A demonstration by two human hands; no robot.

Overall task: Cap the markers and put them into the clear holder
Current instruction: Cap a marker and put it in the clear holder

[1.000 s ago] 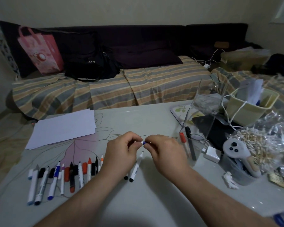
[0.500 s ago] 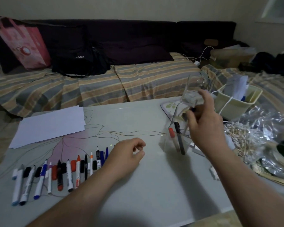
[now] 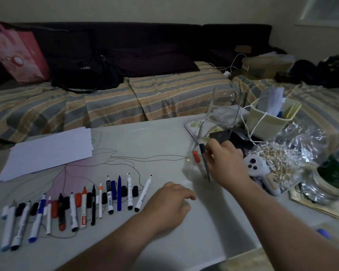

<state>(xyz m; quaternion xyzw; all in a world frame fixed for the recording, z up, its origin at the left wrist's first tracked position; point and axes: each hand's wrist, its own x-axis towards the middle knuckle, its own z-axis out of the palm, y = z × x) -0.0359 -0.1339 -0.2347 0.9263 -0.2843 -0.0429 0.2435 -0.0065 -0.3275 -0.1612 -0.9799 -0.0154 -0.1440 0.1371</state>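
A row of several markers (image 3: 82,204) lies on the white table (image 3: 204,227) at the left, most uncapped, with loose caps between them. The nearest one to my hands is a white marker (image 3: 143,193) with a black tip. The clear holder (image 3: 191,169) stands right of centre and holds an orange-capped marker (image 3: 195,156) and a black pen (image 3: 205,163). My right hand (image 3: 226,163) is at the holder's right side, fingers curled by its opening; what they hold is hidden. My left hand (image 3: 170,204) rests on the table, loosely curled and holding nothing.
White paper sheets (image 3: 47,151) lie at the back left. Right of the holder crowd a taller clear container (image 3: 223,106), a cream bin (image 3: 270,122), a white controller (image 3: 257,167), a bag of cotton swabs (image 3: 282,161) and a jar (image 3: 333,178). A striped sofa sits behind.
My two hands were together capping a marker. The right hand then rose over the holder and has now dropped to its opening. The left hand settled on the table.
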